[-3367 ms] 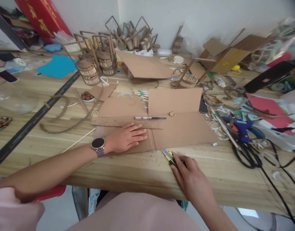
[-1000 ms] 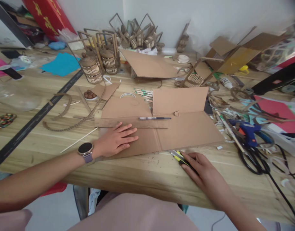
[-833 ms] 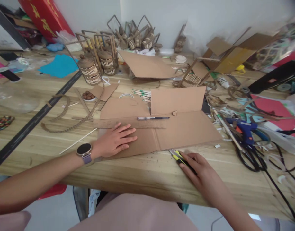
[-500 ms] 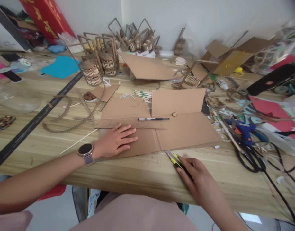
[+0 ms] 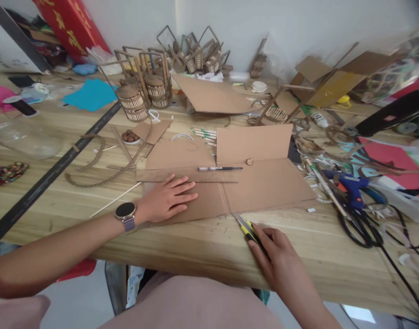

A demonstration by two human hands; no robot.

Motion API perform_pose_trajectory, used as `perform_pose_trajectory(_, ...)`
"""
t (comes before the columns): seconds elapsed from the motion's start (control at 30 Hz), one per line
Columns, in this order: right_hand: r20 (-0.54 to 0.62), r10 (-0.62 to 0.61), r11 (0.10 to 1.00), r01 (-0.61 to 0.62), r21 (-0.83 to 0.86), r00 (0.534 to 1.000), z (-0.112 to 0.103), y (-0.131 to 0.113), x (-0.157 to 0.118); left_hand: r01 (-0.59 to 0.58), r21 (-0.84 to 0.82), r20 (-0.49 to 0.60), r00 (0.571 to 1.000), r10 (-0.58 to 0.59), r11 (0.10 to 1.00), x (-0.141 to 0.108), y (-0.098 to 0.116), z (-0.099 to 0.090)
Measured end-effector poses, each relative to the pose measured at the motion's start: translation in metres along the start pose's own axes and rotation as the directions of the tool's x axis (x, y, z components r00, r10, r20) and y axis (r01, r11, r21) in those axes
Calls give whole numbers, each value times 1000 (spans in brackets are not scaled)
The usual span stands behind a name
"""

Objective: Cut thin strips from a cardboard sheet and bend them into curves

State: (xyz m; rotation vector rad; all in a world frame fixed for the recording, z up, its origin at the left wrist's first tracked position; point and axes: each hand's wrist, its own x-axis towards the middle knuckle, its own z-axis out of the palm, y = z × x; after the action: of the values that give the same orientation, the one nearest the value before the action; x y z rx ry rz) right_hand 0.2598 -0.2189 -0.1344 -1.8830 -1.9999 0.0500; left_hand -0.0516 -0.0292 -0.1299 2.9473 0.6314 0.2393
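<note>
My left hand (image 5: pixel 170 198) lies flat with fingers spread on a sheet of brown cardboard (image 5: pixel 271 185), its fingertips close to a flat brown strip (image 5: pixel 161 175) laid across the sheet. Wrapped in my right hand (image 5: pixel 280 253) is a yellow and black utility knife (image 5: pixel 249 230), its blade out and pointing at the near edge of the cardboard, by the crease. Whether the tip touches the edge I cannot tell. A pen (image 5: pixel 219 168) rests on the strip. One flap (image 5: pixel 254 144) of the cardboard stands up at the back, with a small brown scrap (image 5: pixel 249 161) before it.
Small lidded bamboo baskets (image 5: pixel 132 105) with tall handles stand at the back left. Black-handled scissors (image 5: pixel 358 228) and a blue glue gun (image 5: pixel 349 185) lie to the right among scraps. A bowl of nuts (image 5: pixel 129 136) and a braided strip (image 5: pixel 96 185) are on the left.
The view has shifted slightly. My right hand, holding the utility knife, has moved a little nearer the cardboard's crease; my left hand stays flat on the sheet.
</note>
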Motion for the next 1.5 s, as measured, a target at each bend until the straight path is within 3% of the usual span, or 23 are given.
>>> perform_pose_trajectory(0.63,-7,-22,1000,22,-16,1000,4,-5,2,4,-6,8,1000,-4,1000,1,1,-1)
perform_pose_trajectory(1.0,22,-52,998,51,48,998,3,-19,2,39,-21,-7,999,-40,999,2,2,1)
perform_pose_trajectory(1.5,-25,-6,999,5,-45,1000,5,-20,-4,54,-11,-29,998,-54,999,8,11,6)
